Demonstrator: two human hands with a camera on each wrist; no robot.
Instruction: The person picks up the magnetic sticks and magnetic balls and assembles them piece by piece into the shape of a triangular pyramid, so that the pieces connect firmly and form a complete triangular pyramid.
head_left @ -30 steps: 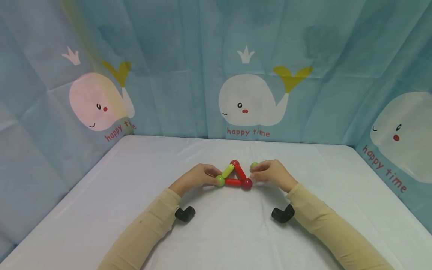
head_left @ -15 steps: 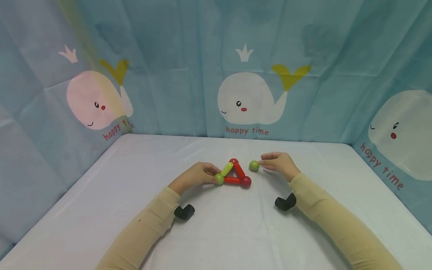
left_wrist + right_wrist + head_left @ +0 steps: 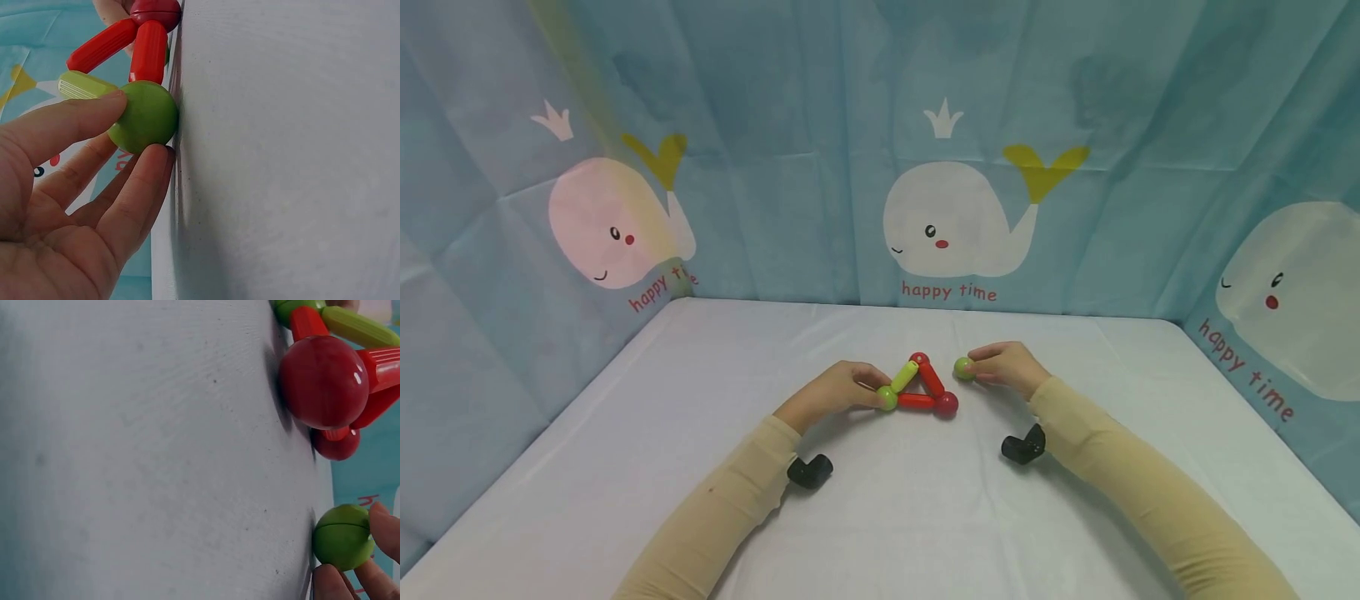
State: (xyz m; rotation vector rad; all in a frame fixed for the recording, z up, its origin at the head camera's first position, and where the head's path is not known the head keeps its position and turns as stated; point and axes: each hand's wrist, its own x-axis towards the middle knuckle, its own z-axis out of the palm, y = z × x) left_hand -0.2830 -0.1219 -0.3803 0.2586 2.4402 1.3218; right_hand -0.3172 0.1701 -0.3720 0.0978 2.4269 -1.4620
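Observation:
A construction of red and yellow-green rods joined by balls stands mid-table. Between thumb and fingertips, my left hand (image 3: 844, 393) pinches the green ball (image 3: 147, 117) at its left corner. From that ball a yellow-green rod (image 3: 86, 85) slants up off the table, while a red rod (image 3: 917, 402) runs to the large red ball (image 3: 325, 381). A second red rod (image 3: 100, 47) also slopes upward. Behind sits a smaller red ball (image 3: 337, 445); its joints are partly hidden. Right of the construction, my right hand (image 3: 1009, 365) pinches a loose green ball (image 3: 342, 537) at the table surface.
A white cloth covers the table (image 3: 880, 517). Blue whale-print curtains (image 3: 820, 167) hang behind it and along both sides. Black wrist cameras, left (image 3: 810, 472) and right (image 3: 1024, 446), project inward from the sleeves.
My right hand drew back rightward from beside the large red ball, then came in to the loose green ball and took hold of it. My left hand keeps its pinch.

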